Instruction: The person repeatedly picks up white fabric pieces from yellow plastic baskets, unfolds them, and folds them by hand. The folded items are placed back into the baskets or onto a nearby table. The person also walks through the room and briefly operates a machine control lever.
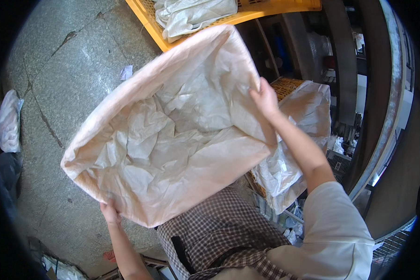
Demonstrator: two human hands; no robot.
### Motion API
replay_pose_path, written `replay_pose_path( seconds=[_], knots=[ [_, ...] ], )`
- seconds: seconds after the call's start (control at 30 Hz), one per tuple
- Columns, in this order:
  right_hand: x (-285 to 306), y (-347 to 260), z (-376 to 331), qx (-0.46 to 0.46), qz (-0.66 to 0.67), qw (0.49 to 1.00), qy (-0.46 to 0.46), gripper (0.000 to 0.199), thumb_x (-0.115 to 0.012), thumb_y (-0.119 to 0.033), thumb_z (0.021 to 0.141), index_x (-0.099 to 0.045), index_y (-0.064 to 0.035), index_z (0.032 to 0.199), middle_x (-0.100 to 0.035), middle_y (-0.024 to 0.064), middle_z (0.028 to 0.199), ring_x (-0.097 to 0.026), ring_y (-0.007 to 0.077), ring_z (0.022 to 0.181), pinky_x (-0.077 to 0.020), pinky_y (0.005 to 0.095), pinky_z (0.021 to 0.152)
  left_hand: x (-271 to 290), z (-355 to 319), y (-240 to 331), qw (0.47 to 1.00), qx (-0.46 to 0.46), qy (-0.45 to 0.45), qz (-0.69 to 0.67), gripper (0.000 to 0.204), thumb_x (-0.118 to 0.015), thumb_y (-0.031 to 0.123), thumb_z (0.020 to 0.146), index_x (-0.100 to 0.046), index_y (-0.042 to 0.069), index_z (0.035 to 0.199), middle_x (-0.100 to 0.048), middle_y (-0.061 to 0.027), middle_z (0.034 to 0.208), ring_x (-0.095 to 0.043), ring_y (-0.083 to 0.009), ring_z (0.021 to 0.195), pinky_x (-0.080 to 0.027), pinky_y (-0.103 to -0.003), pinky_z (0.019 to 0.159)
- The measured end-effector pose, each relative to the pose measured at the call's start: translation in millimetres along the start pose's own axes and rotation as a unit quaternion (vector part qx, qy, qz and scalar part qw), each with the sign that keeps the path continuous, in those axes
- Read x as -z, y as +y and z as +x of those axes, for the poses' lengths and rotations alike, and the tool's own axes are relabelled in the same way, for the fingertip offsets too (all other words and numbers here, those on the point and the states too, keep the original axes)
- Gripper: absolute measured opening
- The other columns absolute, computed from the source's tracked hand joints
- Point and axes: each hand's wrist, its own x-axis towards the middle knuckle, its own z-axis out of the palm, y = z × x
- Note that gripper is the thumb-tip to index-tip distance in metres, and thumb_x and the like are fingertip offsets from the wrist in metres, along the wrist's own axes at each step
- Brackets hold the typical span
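Note:
A large cream-pink woven sack hangs wide open between my hands, its mouth facing up and its rim folded over. Creased material lines its inside, and I see nothing else in it. My left hand is closed on the rim at the near left corner, its fingertips hidden beneath the edge. At the far right side, my right hand grips the rim, thumb on top and the other fingers partly out of sight.
A yellow plastic crate with folded whitish sacks stands beyond. To the right, another pale sack drapes over an orange basket beside dark shelving. Filled plastic bags lie at far left on the grey floor.

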Motion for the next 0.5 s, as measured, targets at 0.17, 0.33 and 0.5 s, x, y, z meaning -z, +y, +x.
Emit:
replay_pose_path(
  seconds=[0.17, 0.33, 0.5],
  knots=[
    [75, 39, 45, -0.009, -0.101, 0.991, 0.091, 0.03, -0.063, -0.02, 0.07, -0.056, -0.0043, 0.094, -0.062, 0.0187, 0.079, -0.061, 0.0349, 0.073, -0.0496, 0.0422, 0.067, -75, -30, 39, 0.993, -0.007, -0.116, 0.004, 0.043, -0.049, 0.001, 0.079, -0.045, 0.001, 0.122, -0.055, -0.01, 0.11, -0.055, -0.0223, 0.098, -0.047, -0.035, 0.085],
    [176, 58, 111, -0.225, -0.181, 0.941, 0.177, 0.037, -0.061, -0.03, 0.075, -0.056, -0.0043, 0.102, -0.059, 0.0189, 0.105, -0.057, 0.0293, 0.1, -0.0453, 0.0414, 0.083, -226, -57, 36, 0.974, 0.017, -0.221, 0.054, 0.037, -0.055, -0.004, 0.069, -0.054, 0.002, 0.105, -0.057, -0.0024, 0.083, -0.054, -0.0134, 0.065, -0.045, -0.026, 0.055],
    [174, -30, 150, 0.056, -0.093, 0.961, 0.253, 0.05, -0.064, -0.031, 0.076, -0.05, 0.0004, 0.113, -0.054, 0.0207, 0.114, -0.051, 0.0321, 0.107, -0.0404, 0.0406, 0.091, -366, -91, 55, 0.964, -0.112, -0.225, 0.082, 0.042, -0.058, 0.006, 0.069, -0.051, 0.001, 0.11, -0.062, -0.0185, 0.096, -0.061, -0.0322, 0.09, -0.048, -0.039, 0.078]
  ],
)
